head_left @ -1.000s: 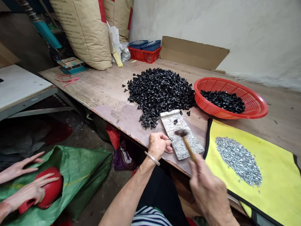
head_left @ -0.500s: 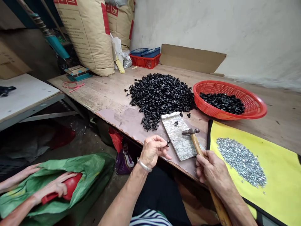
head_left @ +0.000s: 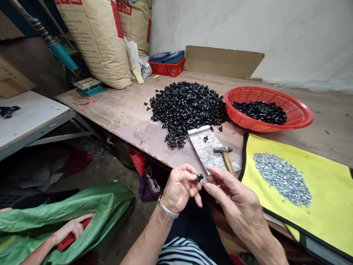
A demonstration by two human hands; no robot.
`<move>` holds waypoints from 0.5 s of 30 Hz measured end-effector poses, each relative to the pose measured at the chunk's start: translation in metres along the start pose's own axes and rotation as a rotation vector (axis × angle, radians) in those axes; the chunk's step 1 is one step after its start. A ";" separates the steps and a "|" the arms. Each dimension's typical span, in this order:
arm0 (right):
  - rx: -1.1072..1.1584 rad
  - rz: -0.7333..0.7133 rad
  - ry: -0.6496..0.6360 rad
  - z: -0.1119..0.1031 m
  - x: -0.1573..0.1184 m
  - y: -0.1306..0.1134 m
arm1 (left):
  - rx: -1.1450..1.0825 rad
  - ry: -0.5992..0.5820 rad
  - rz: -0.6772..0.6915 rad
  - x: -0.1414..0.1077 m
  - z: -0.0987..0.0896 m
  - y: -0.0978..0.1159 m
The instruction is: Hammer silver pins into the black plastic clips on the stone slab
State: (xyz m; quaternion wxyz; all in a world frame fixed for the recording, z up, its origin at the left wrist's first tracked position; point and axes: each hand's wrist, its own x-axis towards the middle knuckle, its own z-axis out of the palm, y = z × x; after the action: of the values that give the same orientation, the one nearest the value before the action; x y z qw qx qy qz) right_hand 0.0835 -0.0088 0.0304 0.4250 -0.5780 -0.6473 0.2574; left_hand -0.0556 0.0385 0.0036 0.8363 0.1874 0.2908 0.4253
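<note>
Between the thumb and fingers of my left hand (head_left: 179,187) is a small black plastic part (head_left: 199,179). My right hand (head_left: 237,204) is beside it with thumb and fingers apart; whether its thumb tip touches the part I cannot tell. The hammer (head_left: 227,162) lies with its head on a worn, pale metal-looking slab (head_left: 200,147), the lower handle hidden behind my right hand. Another small black part (head_left: 205,138) rests on the slab. Beyond it spreads a large pile of similar black parts (head_left: 190,105).
A red mesh basket (head_left: 299,110) holds more black parts. Small shiny metal pieces (head_left: 284,180) lie on a yellow mat (head_left: 328,198) at right. Sacks (head_left: 96,44) stand at the back left. Another person's hand (head_left: 70,230) grips something red in a green bag (head_left: 110,206).
My right hand has let go of the hammer and moved left to the black part. My left hand has lowered slightly, still holding the part. The other person's hand has moved deeper into the bag.
</note>
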 end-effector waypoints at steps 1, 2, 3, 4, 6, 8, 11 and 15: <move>0.049 -0.004 -0.016 0.004 0.001 -0.001 | -0.005 -0.014 0.000 0.000 0.000 -0.001; 0.082 -0.008 -0.025 0.008 0.002 -0.001 | -0.008 -0.021 0.001 -0.001 0.000 -0.002; 0.109 -0.004 -0.034 0.011 0.002 0.001 | -0.009 -0.023 0.003 -0.001 -0.001 -0.003; 0.130 0.008 -0.047 0.013 0.003 0.003 | -0.008 -0.021 0.006 -0.001 -0.001 -0.003; 0.150 0.031 -0.062 0.014 0.003 0.006 | -0.003 -0.011 0.004 -0.001 -0.002 -0.004; 0.145 0.030 -0.063 0.014 0.002 0.007 | 0.019 0.000 -0.006 -0.003 -0.001 -0.005; 0.062 -0.045 -0.070 0.012 0.000 0.003 | 0.121 0.038 -0.024 -0.007 0.001 -0.006; -0.063 -0.183 -0.041 0.013 0.000 -0.001 | 0.234 0.062 -0.062 -0.005 -0.005 -0.003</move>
State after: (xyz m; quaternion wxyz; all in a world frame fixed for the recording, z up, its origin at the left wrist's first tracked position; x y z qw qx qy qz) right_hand 0.0724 -0.0069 0.0248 0.4151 -0.5239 -0.7138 0.2090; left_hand -0.0596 0.0327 -0.0007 0.8121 0.2613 0.3699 0.3679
